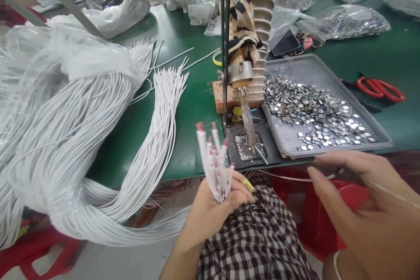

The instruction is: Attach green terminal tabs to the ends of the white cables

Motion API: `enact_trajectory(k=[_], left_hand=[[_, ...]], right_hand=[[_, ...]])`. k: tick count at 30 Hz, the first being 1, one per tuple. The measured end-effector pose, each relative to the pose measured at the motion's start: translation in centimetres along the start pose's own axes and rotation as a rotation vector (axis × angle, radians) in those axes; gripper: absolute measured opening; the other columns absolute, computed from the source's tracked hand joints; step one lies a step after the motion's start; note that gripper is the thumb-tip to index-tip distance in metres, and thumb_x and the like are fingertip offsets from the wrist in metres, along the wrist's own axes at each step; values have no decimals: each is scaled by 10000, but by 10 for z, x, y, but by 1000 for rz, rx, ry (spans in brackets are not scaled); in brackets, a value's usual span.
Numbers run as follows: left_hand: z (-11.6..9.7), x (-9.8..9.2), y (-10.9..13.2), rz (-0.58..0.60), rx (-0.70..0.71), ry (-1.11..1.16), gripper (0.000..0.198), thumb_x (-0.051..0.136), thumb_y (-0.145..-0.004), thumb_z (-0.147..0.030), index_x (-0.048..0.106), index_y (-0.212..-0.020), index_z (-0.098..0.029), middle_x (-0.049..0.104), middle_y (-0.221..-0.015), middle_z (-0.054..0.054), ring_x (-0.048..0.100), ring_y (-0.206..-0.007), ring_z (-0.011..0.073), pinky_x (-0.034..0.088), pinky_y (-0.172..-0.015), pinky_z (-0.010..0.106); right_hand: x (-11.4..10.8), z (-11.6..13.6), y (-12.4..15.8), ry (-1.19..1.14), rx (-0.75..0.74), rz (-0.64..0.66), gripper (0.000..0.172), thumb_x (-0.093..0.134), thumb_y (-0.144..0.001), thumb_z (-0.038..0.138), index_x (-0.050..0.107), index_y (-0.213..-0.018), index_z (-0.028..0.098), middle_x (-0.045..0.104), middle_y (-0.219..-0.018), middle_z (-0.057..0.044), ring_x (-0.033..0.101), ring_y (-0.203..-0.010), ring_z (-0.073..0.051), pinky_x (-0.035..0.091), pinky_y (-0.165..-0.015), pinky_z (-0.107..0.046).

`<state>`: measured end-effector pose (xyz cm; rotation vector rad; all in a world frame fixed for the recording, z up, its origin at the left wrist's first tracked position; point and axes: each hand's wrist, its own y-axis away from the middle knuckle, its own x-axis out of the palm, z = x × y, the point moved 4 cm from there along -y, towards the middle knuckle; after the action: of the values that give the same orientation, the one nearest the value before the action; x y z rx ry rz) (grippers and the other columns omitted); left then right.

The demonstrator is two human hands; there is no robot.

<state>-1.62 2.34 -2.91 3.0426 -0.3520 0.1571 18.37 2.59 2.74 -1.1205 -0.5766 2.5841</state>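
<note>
My left hand point(213, 212) is closed around a bundle of white wires point(213, 162) with reddish tips pointing up, above my checked-cloth lap. Something yellow shows at its fingertips. My right hand point(367, 210), slightly blurred, is at the right in front of the table edge; its thumb and forefinger are apart. A single white wire point(288, 178) runs from near my left hand into that gap, with a small dark metallic piece at its end. Ahead of my left hand, a soldering iron point(246, 113) is fixed tip down over a small metal plate point(244, 146).
A grey tray point(285, 148) of small metal connector shells stands right of the iron. Red-handled scissors point(380, 87) and a phone point(286, 43) lie beyond it. Long white cable bundles point(108, 109) cover the left side. A ribbed hose point(256, 8) rises behind the iron.
</note>
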Motion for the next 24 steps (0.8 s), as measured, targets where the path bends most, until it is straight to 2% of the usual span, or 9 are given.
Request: enact_trajectory(k=[4,6,9,14,16,18,21,23,24], left_hand=[[-4,17,4,177,16,24,294,699,-836,-440,752,-769,-159,682,-800,52,624,-773,194,479,-714,280],[-3,19,9,192,25,39,268,703,-837,-428,737,-780,-168,669,-809,40,604,-757,182,464,-687,269],[0,11,17,80,41,-5,247,656,-882,-414,717,-828,-181,636,-821,24,546,-709,144,428,-667,256],[1,5,28,-135,56,-97,162,640,-906,-335,688,-832,-199,575,-737,-10,480,-657,124,378,-629,251],[1,7,30,-185,55,-130,188,645,-896,-358,695,-809,-199,583,-726,-5,492,-662,135,381,-635,263],[2,6,33,-240,53,-168,229,644,-887,-390,715,-783,-199,582,-705,6,506,-661,150,391,-638,277],[7,-1,38,-312,71,-200,264,664,-856,-428,750,-758,-198,556,-656,18,496,-610,156,398,-587,282],[12,-9,39,-323,102,-191,251,691,-828,-439,772,-779,-207,521,-608,11,458,-545,138,371,-520,269],[15,-12,39,-320,119,-175,244,699,-820,-445,781,-796,-216,518,-599,10,442,-518,129,348,-487,261]], right_hand=[[27,29,10,-350,-266,388,171,552,-922,126,639,-1030,225,669,-928,-33,606,-876,-178,493,-785,-300],[38,34,14,-520,-271,478,172,531,-932,94,656,-958,210,672,-876,-26,594,-823,-154,493,-735,-273],[42,29,13,-567,-190,398,107,596,-904,105,659,-852,174,652,-779,-21,572,-741,-133,476,-667,-254],[38,29,16,-692,-121,350,88,648,-863,98,689,-861,175,669,-734,9,589,-687,-98,488,-640,-212],[35,28,20,-703,-90,345,108,610,-897,134,695,-914,197,693,-797,4,619,-734,-107,503,-672,-215],[29,16,17,-636,0,236,192,500,-967,182,686,-987,228,692,-834,1,634,-754,-112,506,-676,-220],[7,-23,-5,-293,111,-112,331,356,-1027,253,671,-926,233,607,-667,11,587,-619,-121,491,-621,-243],[-7,-58,-37,212,187,-197,405,297,-1031,281,668,-890,199,658,-772,-46,633,-761,-169,513,-792,-316],[-14,-78,-57,301,238,-208,375,314,-1023,257,670,-946,167,684,-897,-93,642,-894,-204,493,-886,-365]])
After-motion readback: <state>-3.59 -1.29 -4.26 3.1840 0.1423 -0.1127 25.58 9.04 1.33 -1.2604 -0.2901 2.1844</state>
